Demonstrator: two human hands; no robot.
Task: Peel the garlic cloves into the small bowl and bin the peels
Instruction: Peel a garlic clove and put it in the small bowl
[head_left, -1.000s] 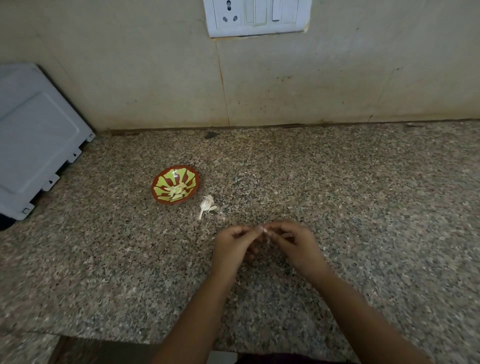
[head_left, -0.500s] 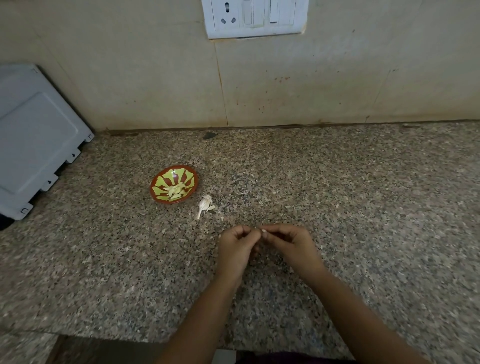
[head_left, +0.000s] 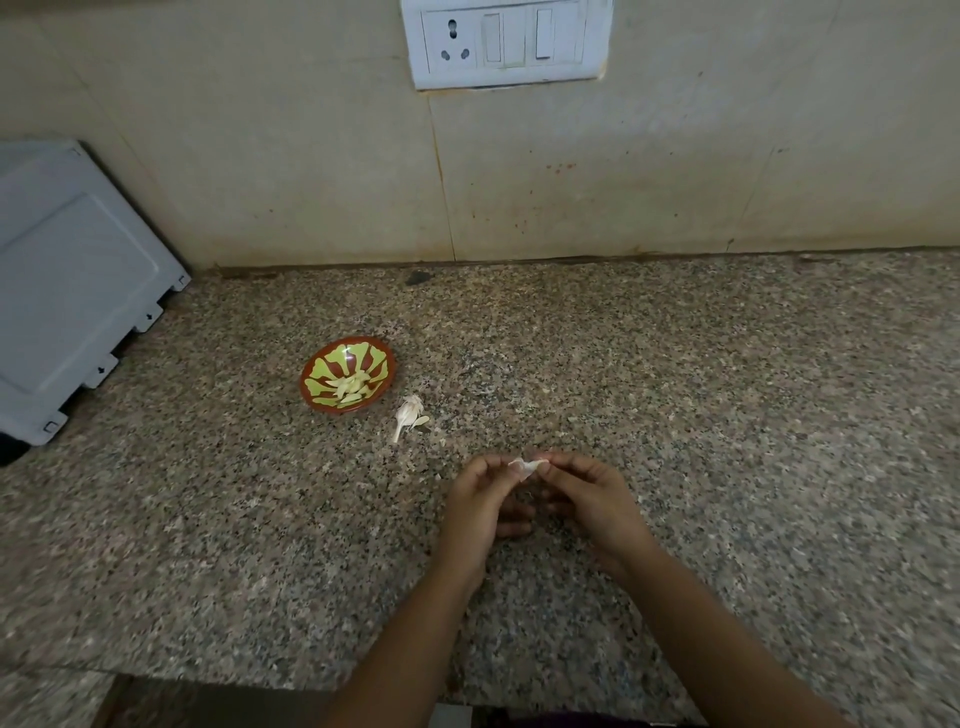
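Both hands meet above the desk (head_left: 675, 415): the left hand (head_left: 480, 506) and right hand (head_left: 592, 499) pinch one garlic clove (head_left: 527, 466) between curled fingers. The small bowl (head_left: 348, 381) holds peeled cloves (head_left: 350, 387).

No words, brands or numbers can be read; only small dark arrow-like marks on the grey panel's (head_left: 78, 291) tabs.

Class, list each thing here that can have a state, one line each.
small bowl: upright, holds peeled cloves
leftover garlic: lying on counter, untouched
held clove: pinched between left hand and right hand
wall socket: nothing plugged in
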